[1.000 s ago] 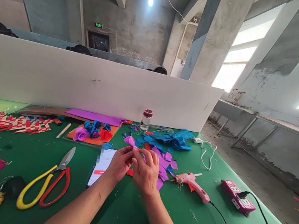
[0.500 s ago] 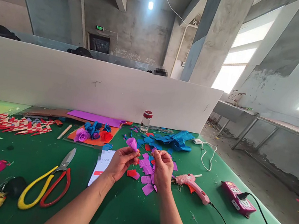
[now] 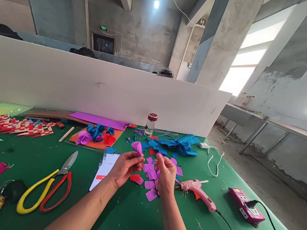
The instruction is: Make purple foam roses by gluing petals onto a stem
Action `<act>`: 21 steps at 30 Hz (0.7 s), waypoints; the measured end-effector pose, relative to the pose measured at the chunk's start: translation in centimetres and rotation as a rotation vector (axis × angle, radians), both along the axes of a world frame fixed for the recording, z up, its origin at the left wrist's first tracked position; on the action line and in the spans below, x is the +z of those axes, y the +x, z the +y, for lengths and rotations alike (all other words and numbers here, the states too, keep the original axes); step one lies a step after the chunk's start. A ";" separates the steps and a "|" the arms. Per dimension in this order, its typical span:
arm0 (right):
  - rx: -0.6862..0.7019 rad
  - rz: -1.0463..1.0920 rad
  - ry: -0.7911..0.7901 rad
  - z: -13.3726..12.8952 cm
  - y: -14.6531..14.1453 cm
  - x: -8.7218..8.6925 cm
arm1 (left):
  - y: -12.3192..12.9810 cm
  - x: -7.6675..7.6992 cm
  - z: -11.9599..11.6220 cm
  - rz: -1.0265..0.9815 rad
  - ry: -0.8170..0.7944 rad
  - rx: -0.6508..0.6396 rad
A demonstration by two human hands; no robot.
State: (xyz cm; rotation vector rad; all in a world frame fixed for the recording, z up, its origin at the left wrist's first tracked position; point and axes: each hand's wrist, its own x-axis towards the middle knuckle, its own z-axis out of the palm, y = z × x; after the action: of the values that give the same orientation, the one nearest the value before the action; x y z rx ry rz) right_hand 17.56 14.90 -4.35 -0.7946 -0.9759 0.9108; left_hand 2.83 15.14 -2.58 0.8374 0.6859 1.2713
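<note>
My left hand [image 3: 123, 169] pinches the base of a purple paper flower [image 3: 137, 147], whose petals stick up above my fingertips. A short gap to the right, my right hand [image 3: 166, 175] has its thumb and fingers pressed together; whatever lies between them is too small to make out. Cut purple paper petals [image 3: 152, 195] lie scattered on the table beneath and between my hands. Close by my left wrist lies a red and purple paper piece [image 3: 137, 178]. To the right of my right hand rests a pink glue gun [image 3: 200, 192].
Scissors [image 3: 66, 171] and a phone [image 3: 104, 169] lie left of my hands. Finished paper flowers [image 3: 85, 137] sit on an orange sheet. Behind are a red-lidded jar [image 3: 150, 124] and blue crepe paper [image 3: 182, 145]. A power strip [image 3: 245, 206] with a cord lies right. A white partition [image 3: 99, 86] stands behind.
My right hand has shifted slightly and its fingers have turned a little. My left hand keeps its pinch on the paper flower. The view has moved slightly.
</note>
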 end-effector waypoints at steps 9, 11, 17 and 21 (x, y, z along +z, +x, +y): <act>0.198 -0.243 0.103 -0.2 -0.6 0.4 | 0.4 0.3 -0.7 0.078 0.093 -0.065; 0.239 -0.186 0.078 -0.3 -0.9 0.5 | 0.4 0.2 -0.7 0.095 0.101 -0.088; 0.404 -0.007 -0.032 -0.7 -1.4 0.7 | 0.6 -0.4 -0.6 0.123 0.116 -0.121; 0.382 0.010 -0.038 -0.5 -1.2 0.5 | 0.6 -0.6 -0.6 0.133 0.120 -0.122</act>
State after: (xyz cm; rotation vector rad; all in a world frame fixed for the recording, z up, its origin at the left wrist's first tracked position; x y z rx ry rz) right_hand 16.31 14.36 -3.89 -0.6444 -1.1257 1.2633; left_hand 3.43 14.56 -3.16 1.0543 0.6585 1.1625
